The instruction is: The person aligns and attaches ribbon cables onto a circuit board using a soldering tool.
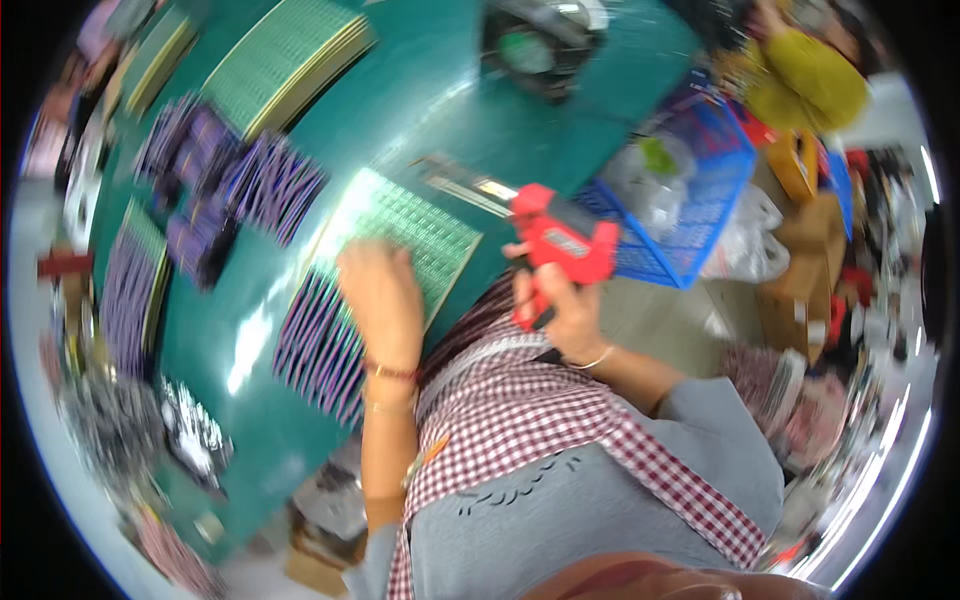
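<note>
A red and black pistol-grip power tool [560,235] is in my right hand [565,310], fingers wrapped round its handle. Its long thin metal nose reaches left over the green table [440,110]. My left hand [380,290] rests on a pale green printed sheet or stack [410,225] near the table edge; its fingers are bent, blurred and partly hidden. From the near left side of that stack, purple and dark strips [318,340] fan out in a row. What the strips are I cannot make out.
Thick green stacks [290,60] and bundles of purple strips [275,185] lie at the far left. A black object [540,45] with a green round part stands at the back. Right of the table are a blue plastic basket [690,210] with clear bags and a cardboard box [808,280].
</note>
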The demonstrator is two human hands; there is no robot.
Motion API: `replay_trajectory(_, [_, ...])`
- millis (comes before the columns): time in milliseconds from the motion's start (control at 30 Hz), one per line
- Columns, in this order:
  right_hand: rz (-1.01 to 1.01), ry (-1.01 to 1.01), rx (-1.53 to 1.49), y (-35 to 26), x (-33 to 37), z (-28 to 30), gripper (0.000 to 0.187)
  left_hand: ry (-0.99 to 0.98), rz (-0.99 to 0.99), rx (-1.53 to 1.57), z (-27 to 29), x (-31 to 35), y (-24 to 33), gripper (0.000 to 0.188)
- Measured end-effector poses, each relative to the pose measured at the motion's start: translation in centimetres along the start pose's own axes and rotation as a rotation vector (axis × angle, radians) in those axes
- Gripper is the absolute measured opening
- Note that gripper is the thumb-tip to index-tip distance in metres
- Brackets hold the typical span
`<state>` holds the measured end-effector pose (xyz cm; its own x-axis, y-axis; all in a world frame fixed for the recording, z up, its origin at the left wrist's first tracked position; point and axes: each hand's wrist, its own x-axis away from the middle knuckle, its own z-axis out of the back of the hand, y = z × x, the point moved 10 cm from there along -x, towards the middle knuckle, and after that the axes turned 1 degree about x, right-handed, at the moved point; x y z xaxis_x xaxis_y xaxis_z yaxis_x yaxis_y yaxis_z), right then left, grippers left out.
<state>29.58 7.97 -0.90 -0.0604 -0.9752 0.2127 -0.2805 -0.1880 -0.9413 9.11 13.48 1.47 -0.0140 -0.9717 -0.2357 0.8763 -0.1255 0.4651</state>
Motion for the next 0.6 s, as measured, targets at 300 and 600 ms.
replay_trajectory(300, [0.121, -0.064, 0.011, -1.5, -2.1, -0.6, 0.038, 0.105, 0.222, 0.344, 2.8, 1.9, -2.7, 0.012])
replay_trajectory(600, [0.098, -0.156, 0.013, -1.3, -2.9, -2.3, 0.044, 0.179, 0.339, 0.452, 7.4, 3.9, -4.6, 0.009])
